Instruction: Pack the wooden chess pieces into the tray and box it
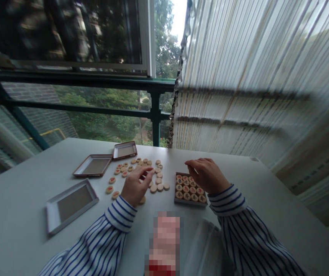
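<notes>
Head view, lower centre: left hand point(135, 186) pinches a wooden xiangqi disc among loose pieces point(141, 172); right hand point(207, 175), fingers curled, holding nothing visible, rests on the part-filled box point(189, 189). Empty trays point(94, 165) lie beyond on the white table point(23, 199).

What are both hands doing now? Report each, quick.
Left hand: fingers pinched among loose wooden chess discs; grip cannot be told.
Right hand: curled over the box of discs; holding unclear.
</notes>
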The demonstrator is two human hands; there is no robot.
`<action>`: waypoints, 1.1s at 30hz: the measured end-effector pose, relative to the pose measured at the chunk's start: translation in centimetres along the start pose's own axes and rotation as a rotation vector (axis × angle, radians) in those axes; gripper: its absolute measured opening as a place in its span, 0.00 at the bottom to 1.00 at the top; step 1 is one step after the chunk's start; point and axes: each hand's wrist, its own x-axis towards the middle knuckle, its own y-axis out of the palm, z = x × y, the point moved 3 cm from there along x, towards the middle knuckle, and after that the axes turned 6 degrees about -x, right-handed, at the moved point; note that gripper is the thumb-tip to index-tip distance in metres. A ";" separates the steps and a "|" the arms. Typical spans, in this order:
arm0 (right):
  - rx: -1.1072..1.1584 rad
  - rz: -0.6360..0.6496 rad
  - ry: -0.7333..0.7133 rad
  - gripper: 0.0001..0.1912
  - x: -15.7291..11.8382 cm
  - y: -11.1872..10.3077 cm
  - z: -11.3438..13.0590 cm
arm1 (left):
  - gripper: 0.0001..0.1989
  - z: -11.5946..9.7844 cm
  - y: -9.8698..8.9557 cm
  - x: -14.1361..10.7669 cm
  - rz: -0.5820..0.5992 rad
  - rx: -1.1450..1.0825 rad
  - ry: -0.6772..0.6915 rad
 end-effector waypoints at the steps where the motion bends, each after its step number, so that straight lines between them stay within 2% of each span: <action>1: 0.003 -0.003 -0.005 0.12 0.0 0.0 0.0 | 0.13 0.3 -0.7 0.3 -0.015 0.012 0.003; 8: 0.030 -0.012 -0.045 0.12 0.0 0.4 0.6 | 0.17 3.5 -5.5 1.9 -0.185 0.072 -0.113; 14: 0.041 -0.023 -0.068 0.12 -0.1 1.1 1.1 | 0.18 6.3 -7.5 1.9 -0.263 0.143 -0.161; 25: 0.196 -0.027 -0.096 0.11 0.5 2.4 2.3 | 0.12 9.4 -6.6 1.2 -0.192 0.417 0.023; 29: 0.271 0.009 -0.110 0.11 2.6 2.8 3.2 | 0.15 9.9 -5.5 1.0 -0.163 0.472 0.055; 33: 0.295 0.048 -0.123 0.11 6.1 3.8 4.5 | 0.17 9.9 -4.7 0.7 -0.161 0.496 0.087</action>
